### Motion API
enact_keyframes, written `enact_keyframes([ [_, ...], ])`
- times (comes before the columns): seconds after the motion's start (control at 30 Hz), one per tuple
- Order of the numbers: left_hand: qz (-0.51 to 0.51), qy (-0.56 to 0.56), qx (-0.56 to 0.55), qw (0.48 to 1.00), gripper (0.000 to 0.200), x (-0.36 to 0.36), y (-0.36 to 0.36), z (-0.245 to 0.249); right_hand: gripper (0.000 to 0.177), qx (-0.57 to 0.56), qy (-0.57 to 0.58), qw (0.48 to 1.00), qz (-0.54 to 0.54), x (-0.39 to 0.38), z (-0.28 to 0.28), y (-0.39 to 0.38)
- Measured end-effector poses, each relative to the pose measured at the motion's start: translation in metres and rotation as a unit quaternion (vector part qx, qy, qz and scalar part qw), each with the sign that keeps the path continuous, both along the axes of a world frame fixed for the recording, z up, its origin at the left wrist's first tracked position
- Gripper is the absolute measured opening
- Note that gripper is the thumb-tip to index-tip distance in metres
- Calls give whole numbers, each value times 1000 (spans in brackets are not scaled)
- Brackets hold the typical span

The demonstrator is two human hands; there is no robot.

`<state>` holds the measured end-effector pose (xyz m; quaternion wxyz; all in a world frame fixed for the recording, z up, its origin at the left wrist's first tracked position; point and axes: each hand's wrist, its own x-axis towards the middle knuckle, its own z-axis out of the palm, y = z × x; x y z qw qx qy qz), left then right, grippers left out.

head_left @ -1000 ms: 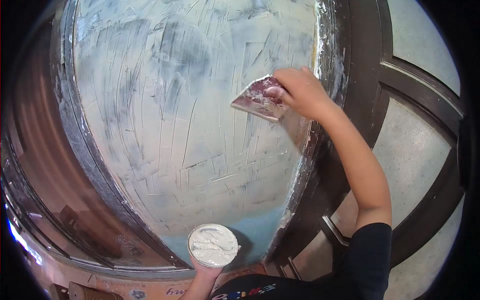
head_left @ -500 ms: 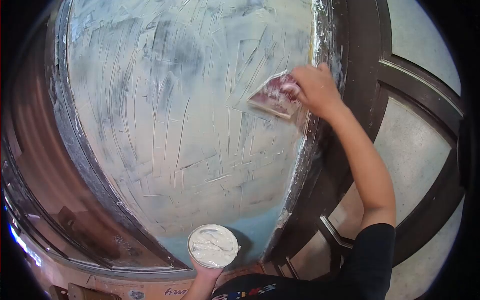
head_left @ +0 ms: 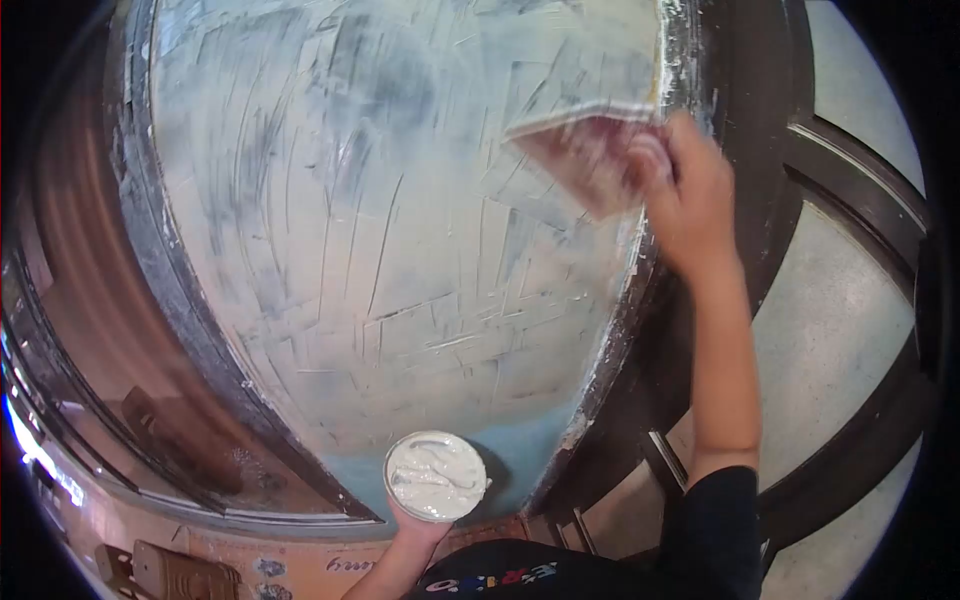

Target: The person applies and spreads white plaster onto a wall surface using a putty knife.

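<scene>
My right hand (head_left: 695, 195) grips a reddish, putty-smeared spreader (head_left: 590, 155), blurred by motion, in front of the wall panel's right side. White putty edges the spreader's top. Down at the bottom middle, my left hand (head_left: 420, 528) holds a round tub (head_left: 390, 495) from below. Thick white putty (head_left: 435, 475) fills it near the rim. Behind both hands stands the wall panel (head_left: 400, 260), coated in uneven whitish putty with ridges and grey-blue patches. A bare blue strip (head_left: 520, 440) shows along its lower edge.
Dark frames border the panel: a putty-splashed right edge (head_left: 610, 340) and a worn left edge (head_left: 190, 250). Farther right is a dark door or lattice with pale panes (head_left: 840, 280). A brown chair (head_left: 180, 570) and printed cardboard (head_left: 310, 560) are at lower left.
My right hand has moved right and turned the spreader, its broad edge now facing up and left. The view has shifted slightly; my left hand still holds the tub low.
</scene>
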<state>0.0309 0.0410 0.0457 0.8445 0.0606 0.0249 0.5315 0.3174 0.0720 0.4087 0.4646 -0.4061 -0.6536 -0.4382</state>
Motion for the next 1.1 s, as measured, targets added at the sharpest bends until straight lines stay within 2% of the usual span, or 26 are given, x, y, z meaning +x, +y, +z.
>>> enact_keyframes([
  [0.03,2,25,3,1000,67,0,0,2,25,-86,20,996,25,-21,-31,-7],
  [0.07,-9,16,13,1000,68,1,2,2,23,-145,14,983,111,-38,-69,-5],
  [0.1,-2,13,13,1000,68,1,5,3,22,-236,-24,963,127,-60,-100,-8],
  [0.13,-12,18,14,1000,69,2,8,3,23,-369,-34,914,162,-80,-138,-4],
  [0.17,-20,23,15,999,71,4,10,0,24,-401,-95,886,212,-95,-179,6],
  [0.23,-13,-3,16,1000,67,3,13,-15,21,-566,-169,787,178,-130,-222,10],
  [0.3,-50,-136,24,989,61,-2,16,-16,19,-555,-151,791,211,-131,-227,8],
  [0.43,28,27,37,999,57,-11,10,3,17,-546,-114,789,259,-143,-230,11],
  [0.47,11,-44,44,998,57,-15,12,-7,17,-557,-87,779,274,-149,-238,12],
  [0.57,12,-53,54,997,63,-24,12,-4,16,-602,-92,750,258,-156,-229,12],
  [0.63,21,-58,60,996,64,-30,9,-2,17,-598,-81,752,264,-154,-244,24],
  [0.7,40,-59,47,996,65,-36,4,11,21,-663,120,645,361,-151,-260,39],
  [0.73,59,-33,37,997,67,-38,6,14,24,-644,199,611,415,-148,-284,51],
  [0.77,65,-39,34,997,68,-41,6,18,24,-647,197,608,416,-149,-286,51],
  [0.83,89,-9,45,995,69,-46,5,24,23,-602,371,499,501,-153,-288,48],
  [0.9,98,-6,55,994,69,-51,5,27,19,-592,390,505,493,-156,-282,43],
  [0.97,105,-1,66,992,69,-56,5,29,19,-560,459,461,513,-160,-271,34],
  [1.1,129,16,55,990,71,-60,8,36,21,-574,450,458,509,-153,-279,34],
])
